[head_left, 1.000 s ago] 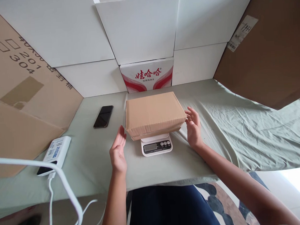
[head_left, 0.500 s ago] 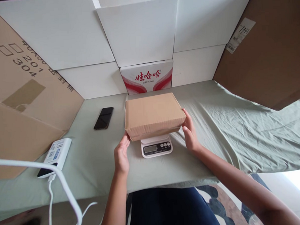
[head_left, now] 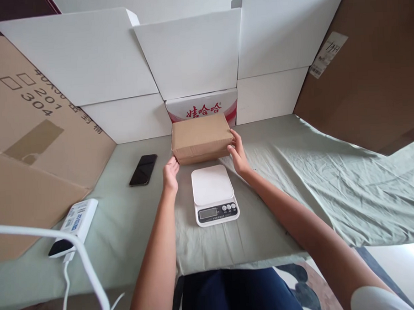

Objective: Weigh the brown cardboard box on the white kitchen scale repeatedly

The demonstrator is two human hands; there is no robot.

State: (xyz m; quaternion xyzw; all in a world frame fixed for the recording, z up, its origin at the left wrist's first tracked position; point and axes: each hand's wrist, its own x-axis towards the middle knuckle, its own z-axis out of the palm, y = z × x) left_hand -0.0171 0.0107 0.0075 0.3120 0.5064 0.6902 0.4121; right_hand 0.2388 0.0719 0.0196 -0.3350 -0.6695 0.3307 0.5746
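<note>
Between my two hands is a closed brown cardboard box, just behind the scale and in front of the printed white box. My left hand grips its front left corner, and my right hand has its fingers around the right end. Whether the box's underside touches the cloth is hard to tell. Nearer to me lies a white digital kitchen scale with nothing on its platform; its display looks blank, with round buttons at the right.
A black phone lies at the left. Farther left sits a white power bank with a white cable. White boxes, a red-printed white carton and large cardboard panels stand around the green cloth.
Both hands have carried the cardboard box away from me, off the scale toward the printed carton. The scale's platform is now uncovered. My view has tilted slightly.
</note>
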